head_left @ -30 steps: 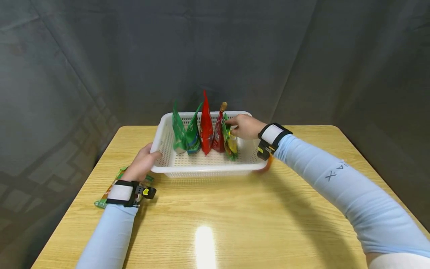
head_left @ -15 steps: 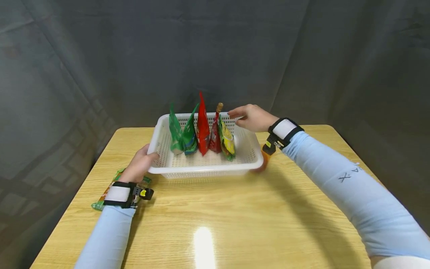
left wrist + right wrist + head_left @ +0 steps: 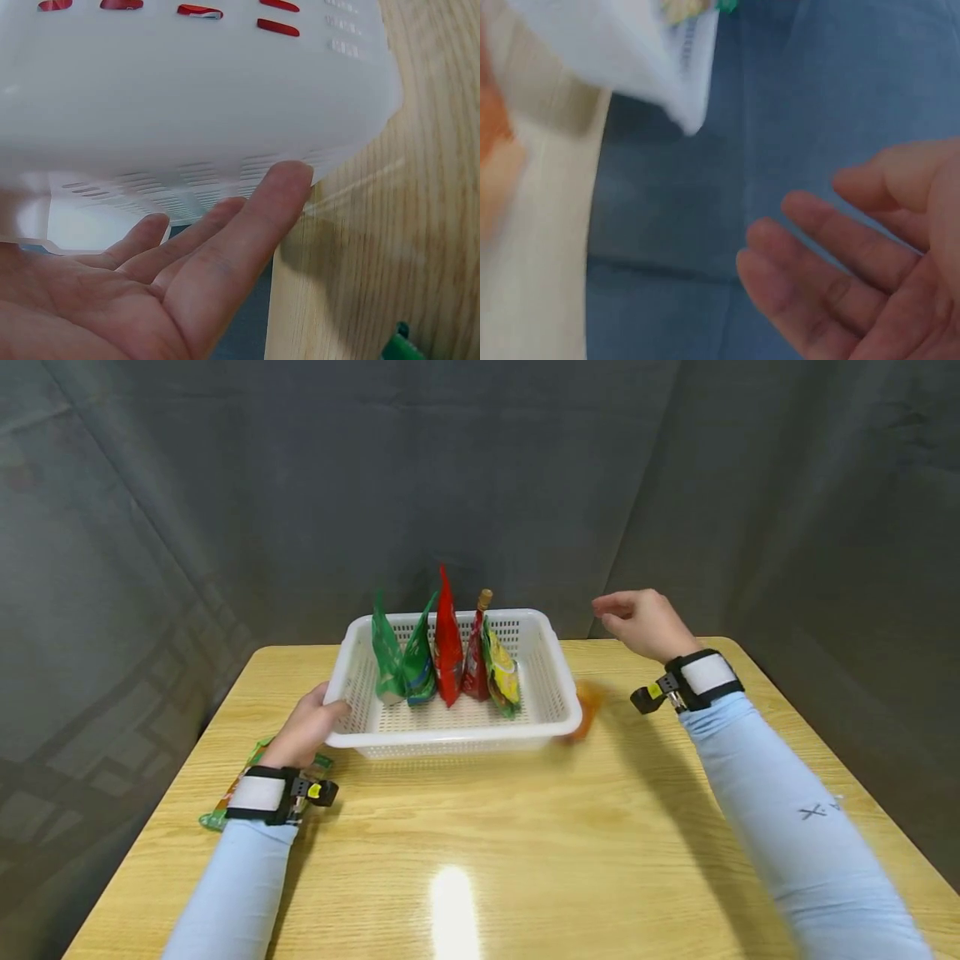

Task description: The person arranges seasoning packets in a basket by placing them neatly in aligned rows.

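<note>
Right hand [image 3: 643, 622] now pulled back from the pouches [image 3: 442, 652], empty with fingers loosely apart above the counter [image 3: 525, 827], left hand [image 3: 309, 731] flat-fingered against the white basket [image 3: 558, 714] at the counter's far middle.

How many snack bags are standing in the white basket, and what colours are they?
Green bags: 2
Red bags: 2 (the second, darker one has a brown top)
Yellow-and-green bag: 1
Total in the white basket: 5
</note>
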